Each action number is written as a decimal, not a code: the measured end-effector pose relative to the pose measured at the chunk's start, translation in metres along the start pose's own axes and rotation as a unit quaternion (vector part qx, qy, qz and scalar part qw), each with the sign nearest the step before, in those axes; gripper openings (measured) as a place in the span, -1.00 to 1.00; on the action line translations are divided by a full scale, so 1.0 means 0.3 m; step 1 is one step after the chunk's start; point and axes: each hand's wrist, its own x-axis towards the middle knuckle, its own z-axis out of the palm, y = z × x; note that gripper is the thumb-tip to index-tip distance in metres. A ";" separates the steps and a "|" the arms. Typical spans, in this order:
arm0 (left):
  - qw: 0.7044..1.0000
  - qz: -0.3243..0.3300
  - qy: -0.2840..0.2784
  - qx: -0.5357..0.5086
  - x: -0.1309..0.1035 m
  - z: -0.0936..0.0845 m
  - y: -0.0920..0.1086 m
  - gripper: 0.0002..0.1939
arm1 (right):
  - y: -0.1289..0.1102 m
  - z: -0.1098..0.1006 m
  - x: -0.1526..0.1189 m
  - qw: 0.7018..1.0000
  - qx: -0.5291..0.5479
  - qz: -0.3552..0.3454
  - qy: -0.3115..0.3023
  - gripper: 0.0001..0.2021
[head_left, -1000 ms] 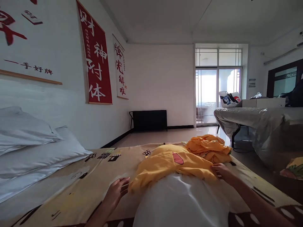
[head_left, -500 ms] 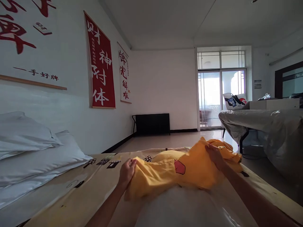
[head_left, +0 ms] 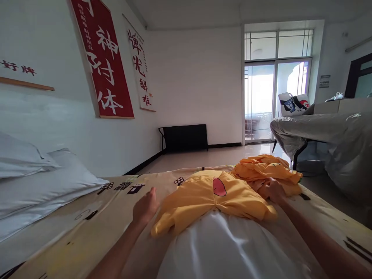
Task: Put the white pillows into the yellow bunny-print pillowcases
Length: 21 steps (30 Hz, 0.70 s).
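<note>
A yellow pillowcase (head_left: 186, 193) with a pink patch lies rumpled over the far end of a white, smooth, pillow-like thing (head_left: 215, 248) in front of me. Its near edges spread loosely to both sides. My left hand (head_left: 146, 207) hovers just left of the pillowcase, apart from it, with curled fingers and nothing visible in them. On the other side, my right hand (head_left: 275, 190) is closed in front of a bunched heap of yellow cloth (head_left: 264, 166). Whether its fingertips pinch any of that cloth cannot be made out.
Under everything is a cream patterned bed sheet (head_left: 107, 217). White pillows (head_left: 69, 174) are stacked at the left by the wall. Beyond the bed, a black folded panel (head_left: 184, 138) leans near the wall. A plastic-covered table (head_left: 314, 126) carrying a bag (head_left: 295, 104) stands at right.
My hands have moved apart, left hand leftward and right hand rightward. The pillowcase, held up between them before, has dropped over the white thing. The view has tilted down.
</note>
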 end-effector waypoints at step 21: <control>0.977 0.068 -0.181 -0.095 -0.185 0.305 0.114 -0.39 | 0.021 0.160 -0.292 0.966 0.024 -0.109 -0.234 -0.46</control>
